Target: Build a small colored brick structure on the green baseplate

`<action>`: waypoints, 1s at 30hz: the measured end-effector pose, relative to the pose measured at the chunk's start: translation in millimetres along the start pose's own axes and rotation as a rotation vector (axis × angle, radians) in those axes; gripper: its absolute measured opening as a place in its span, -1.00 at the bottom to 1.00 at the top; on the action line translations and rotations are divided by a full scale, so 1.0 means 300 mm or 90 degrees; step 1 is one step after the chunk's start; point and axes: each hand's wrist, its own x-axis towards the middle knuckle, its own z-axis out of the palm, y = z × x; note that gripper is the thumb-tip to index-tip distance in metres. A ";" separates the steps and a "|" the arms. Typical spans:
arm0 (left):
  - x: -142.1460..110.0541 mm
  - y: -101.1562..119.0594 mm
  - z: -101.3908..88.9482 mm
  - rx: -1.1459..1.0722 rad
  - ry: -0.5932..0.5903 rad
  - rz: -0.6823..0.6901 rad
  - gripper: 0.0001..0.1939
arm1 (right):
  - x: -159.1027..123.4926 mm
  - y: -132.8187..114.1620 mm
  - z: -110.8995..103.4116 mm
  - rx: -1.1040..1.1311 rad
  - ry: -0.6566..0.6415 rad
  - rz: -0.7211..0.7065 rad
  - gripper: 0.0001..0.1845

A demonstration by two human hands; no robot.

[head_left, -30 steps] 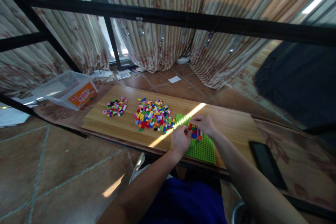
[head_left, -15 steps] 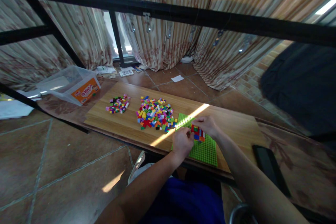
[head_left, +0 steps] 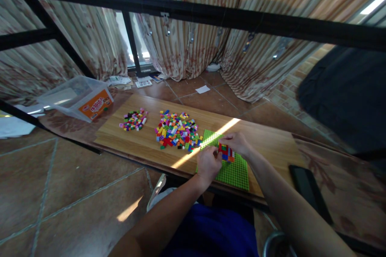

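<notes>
A small build of toy bricks (head_left: 228, 154), mostly red, blue and orange, stands on the green studded baseplate (head_left: 235, 176). My left hand (head_left: 209, 162) is closed, its thumb and fingers against the left side of the build. From the far side my right hand (head_left: 237, 143) reaches in with its fingers pinched at the build's upper left edge. Both sets of fingertips nearly meet there, and any single small brick between them is hidden. Left of the baseplate lies a large heap of loose, mixed-colour bricks (head_left: 177, 130).
A smaller brick pile (head_left: 133, 120) lies farther left on the wooden board (head_left: 265, 144). Beyond it stands a clear plastic bin (head_left: 78, 96) with an orange label. A dark phone-like slab (head_left: 310, 192) rests at the right. A black metal bar (head_left: 193, 10) crosses ahead.
The view has shifted very slightly. Both hands stay at the brick build in almost the same pose, and no piece has visibly moved.
</notes>
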 end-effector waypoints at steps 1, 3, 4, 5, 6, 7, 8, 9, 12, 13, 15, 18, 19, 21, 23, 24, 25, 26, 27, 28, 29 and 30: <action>-0.001 0.000 0.000 -0.001 0.000 0.000 -0.87 | 0.000 0.001 -0.001 0.001 0.001 0.003 -0.69; -0.002 0.000 0.000 -0.005 -0.001 0.001 -0.87 | 0.000 0.002 -0.003 0.002 0.002 0.005 -0.67; -0.003 0.000 0.000 -0.008 -0.001 0.002 -0.86 | -0.001 0.002 -0.004 0.003 0.001 0.004 -0.68; -0.003 0.000 0.001 -0.011 -0.001 0.001 -0.86 | -0.002 0.002 -0.005 0.004 0.000 0.001 -0.69; -0.003 -0.001 0.001 -0.015 -0.001 -0.001 -0.86 | -0.003 0.002 -0.006 0.005 -0.001 -0.001 -0.70; -0.003 -0.002 0.002 -0.019 0.000 -0.003 -0.86 | -0.004 0.001 -0.006 0.006 -0.001 -0.004 -0.71; -0.003 -0.003 0.002 -0.022 0.000 -0.005 -0.87 | -0.006 0.000 -0.006 0.006 -0.001 -0.006 -0.71; -0.003 -0.004 0.002 -0.025 0.000 -0.005 -0.87 | -0.007 -0.002 -0.007 0.006 -0.001 -0.007 -0.72; -0.002 -0.004 0.000 -0.036 -0.004 -0.002 -0.85 | -0.011 -0.009 -0.008 0.003 -0.003 -0.004 -0.71; -0.001 -0.003 -0.002 -0.040 -0.004 -0.003 -0.84 | -0.011 -0.012 -0.009 0.000 -0.004 -0.003 -0.72; 0.001 0.000 -0.005 -0.047 0.001 -0.012 -0.81 | -0.013 -0.019 -0.012 -0.005 -0.007 0.000 -0.73; 0.007 0.005 -0.008 -0.063 0.002 -0.033 -0.79 | -0.015 -0.029 -0.017 -0.011 -0.008 0.003 -0.74; 0.009 0.006 -0.008 -0.073 0.000 -0.042 -0.80 | -0.016 -0.031 -0.019 -0.013 -0.008 0.003 -0.75; 0.015 0.006 -0.005 -0.099 0.000 -0.062 -0.83 | -0.017 -0.033 -0.020 -0.015 -0.007 0.002 -0.75; 0.023 0.005 -0.001 -0.126 0.003 -0.086 -0.85 | -0.017 -0.034 -0.020 -0.018 -0.006 0.000 -0.74; 0.027 0.005 0.001 -0.136 0.002 -0.096 -0.86 | -0.017 -0.035 -0.020 -0.019 -0.005 0.000 -0.74; 0.031 0.005 0.002 -0.144 0.001 -0.105 -0.86 | -0.017 -0.036 -0.020 -0.021 -0.004 0.000 -0.74; 0.035 0.005 0.003 -0.149 -0.002 -0.111 -0.86 | -0.017 -0.038 -0.020 -0.023 -0.003 0.000 -0.74; 0.038 0.005 0.003 -0.151 -0.005 -0.115 -0.87 | -0.016 -0.041 -0.021 -0.025 -0.002 0.000 -0.74; 0.040 0.006 0.003 -0.150 -0.008 -0.114 -0.88 | -0.017 -0.045 -0.021 -0.026 -0.001 0.001 -0.75; 0.041 0.006 0.003 -0.146 -0.010 -0.112 -0.88 | -0.017 -0.049 -0.022 -0.027 0.001 0.002 -0.75; 0.040 0.007 0.003 -0.139 -0.010 -0.110 -0.87 | -0.018 -0.053 -0.022 -0.027 0.002 0.004 -0.75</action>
